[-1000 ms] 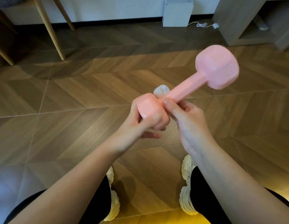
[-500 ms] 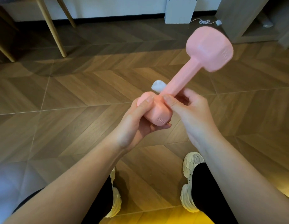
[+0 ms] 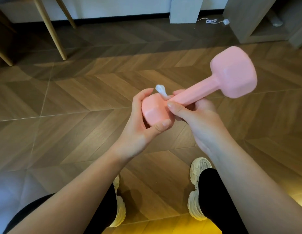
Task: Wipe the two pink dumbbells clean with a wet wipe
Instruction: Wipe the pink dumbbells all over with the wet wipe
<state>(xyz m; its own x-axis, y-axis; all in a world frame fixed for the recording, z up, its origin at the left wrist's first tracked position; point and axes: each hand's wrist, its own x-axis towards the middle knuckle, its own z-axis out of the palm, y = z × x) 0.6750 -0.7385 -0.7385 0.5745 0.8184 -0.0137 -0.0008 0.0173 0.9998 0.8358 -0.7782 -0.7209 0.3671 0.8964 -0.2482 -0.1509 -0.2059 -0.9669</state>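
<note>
The left hand (image 3: 143,122) is curled round the near head of the pink dumbbell (image 3: 195,94), thumb laid across its lower face and fingers reaching over the far side, where their tips drop out of sight. The right hand (image 3: 197,119) is closed round the handle just beside that head, thumb pressed on top and fingers wrapped beneath. It clamps the wet wipe (image 3: 161,91) against the handle. Most of the wipe is hidden inside the grip, and only a twisted white end sticks up between the two hands. How much of the handle it covers cannot be told. The hands almost touch, both on the one dumbbell, which is held in the air in front of the person and above the floor (image 3: 79,98). Its long axis slants from the near head at lower left up and away to the far head at upper right. The far head is smeared by motion blur, and no lettering can be read on either head. Below, cream chunky shoes (image 3: 197,188) and black trousers (image 3: 212,200) show partly behind the forearms. Past the herringbone wood lie slanted chair legs (image 3: 50,29), a white box (image 3: 185,10) cut off by the top edge, a coiled white cable (image 3: 212,21) and a grey shelf unit (image 3: 244,19).
</note>
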